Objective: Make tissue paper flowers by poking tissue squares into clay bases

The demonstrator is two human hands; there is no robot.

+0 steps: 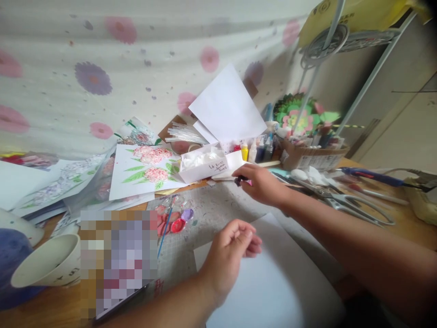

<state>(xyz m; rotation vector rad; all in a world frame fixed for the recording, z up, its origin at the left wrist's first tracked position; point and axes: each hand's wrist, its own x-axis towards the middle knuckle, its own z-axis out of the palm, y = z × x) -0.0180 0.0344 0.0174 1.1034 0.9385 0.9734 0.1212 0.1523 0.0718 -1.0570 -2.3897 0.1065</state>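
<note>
My right hand (262, 184) reaches over the back of the work mat, its fingers closed on a small black object (240, 180). Its kind does not show, and a bit of pink lies beside it. Above the white sheet of paper (273, 278) hovers my left hand (234, 255), fingers curled in with the thumb against them and nothing visible in them. Left of it, a blue thin-handled paintbrush (165, 230) lies across a clear palette with red (178, 225) and purple (187, 214) paint.
A white box of tissues (203, 162) stands behind the mat (211, 207), near several paint bottles (252, 151). Flower paintings (143, 171) lean at the left. Scissors (351, 206) and a blue-handled tool (372, 176) lie right. A bowl (48, 262) sits front left; a blurred patch hides something beside it.
</note>
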